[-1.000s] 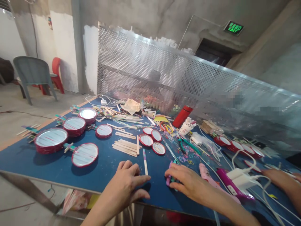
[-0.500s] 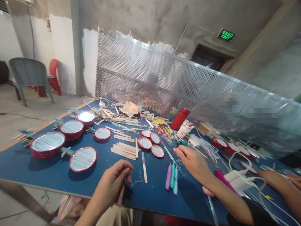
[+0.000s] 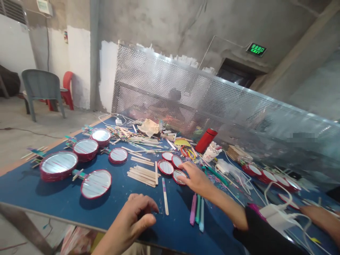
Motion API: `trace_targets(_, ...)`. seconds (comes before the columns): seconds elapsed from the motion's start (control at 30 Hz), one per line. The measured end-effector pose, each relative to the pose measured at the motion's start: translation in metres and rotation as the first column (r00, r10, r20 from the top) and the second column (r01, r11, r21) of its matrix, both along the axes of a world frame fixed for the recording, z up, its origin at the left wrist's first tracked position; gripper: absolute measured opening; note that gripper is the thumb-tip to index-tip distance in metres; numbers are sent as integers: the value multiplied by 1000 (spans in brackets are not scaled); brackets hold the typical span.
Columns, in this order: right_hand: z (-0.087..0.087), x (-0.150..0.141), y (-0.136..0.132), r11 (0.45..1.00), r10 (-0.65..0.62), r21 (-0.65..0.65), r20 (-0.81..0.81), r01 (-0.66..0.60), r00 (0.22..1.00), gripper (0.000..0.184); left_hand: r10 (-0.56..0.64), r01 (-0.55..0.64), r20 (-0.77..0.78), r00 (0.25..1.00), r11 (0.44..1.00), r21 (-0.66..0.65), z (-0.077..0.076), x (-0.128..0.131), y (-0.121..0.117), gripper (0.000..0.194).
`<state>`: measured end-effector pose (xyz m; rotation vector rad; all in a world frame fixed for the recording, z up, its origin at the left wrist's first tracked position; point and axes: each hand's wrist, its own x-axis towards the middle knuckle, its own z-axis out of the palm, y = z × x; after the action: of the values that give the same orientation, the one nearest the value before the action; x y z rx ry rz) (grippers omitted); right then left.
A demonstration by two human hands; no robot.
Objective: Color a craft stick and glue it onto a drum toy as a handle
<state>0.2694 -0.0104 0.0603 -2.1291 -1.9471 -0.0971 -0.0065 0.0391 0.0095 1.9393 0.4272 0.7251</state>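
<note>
**Hands over the blue desk**

Lower centre: the left hand is hovering half-curled, grasping nothing, beside a craft stick on the desk. Centre: the right hand is lying released, fingertips touching a small red-rimmed disc.

I saw a red flask by the bench's far edge | large drums toward its left edge | white charger near the right corner.

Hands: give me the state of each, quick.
Left hand: loosely curled above the table edge, holding nothing.
Right hand: open, fingers spread on a small red-rimmed disc, not gripping it.
</note>
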Motion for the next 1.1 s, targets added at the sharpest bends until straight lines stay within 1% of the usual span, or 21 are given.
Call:
trace_targets(0.1, -6, -8, 28, 998, 24, -55, 27, -22, 999, 42, -1, 1, -18, 1000, 1000, 25, -3, 3, -1, 62)
trace_targets(0.2, -8, -13, 48, 994, 29, -108, 42, -24, 999, 55, 33, -32, -15, 999, 997, 66, -6, 5, -1, 62)
trace_targets(0.27, -8, -14, 55, 991, 20, -133, 47, -14, 999, 58, 34, -32, -21, 999, 995, 93, -7, 6, 0, 61)
trace_targets(0.4, -9, -14, 60, 989, 16, -149, 34, -11, 999, 57, -14, 18, -38, 999, 993, 119, -9, 6, 2, 53)
trace_targets(0.5, -9, -13, 58, 990, 21, -137, -3, -21, 1000, 57, 22, -18, -30, 999, 992, 122, -10, 7, 2, 42)
trace_targets(0.6, -7, -12, 49, 995, 3, -101, -66, -10, 998, 61, 43, -37, -46, 998, 990, 133, -9, 9, 0, 23)
trace_targets(0.67, -5, -14, 36, 997, -9, -83, -122, -1, 992, 63, 33, -23, -68, 997, 989, 144, -8, 10, -1, 13)
trace_targets(0.83, 1, -38, -14, 990, 4, -135, -251, -39, 968, 65, 69, -54, -73, 995, 979, 197, -12, 12, -3, 17)
trace_targets(0.93, -1, -55, -39, 985, 14, -161, -296, -65, 955, 64, 83, -57, -126, 989, 978, 203, -15, 13, -5, 21)
trace_targets(1.0, -4, -61, -47, 983, 4, -172, -308, -60, 952, 66, 70, -28, -165, 984, 969, 245, -14, 15, -5, 29)
trace_targets(1.1, -10, -63, -50, 984, -1, -168, -314, -54, 949, 72, 36, 45, -218, 975, 934, 354, -13, 18, -5, 43)
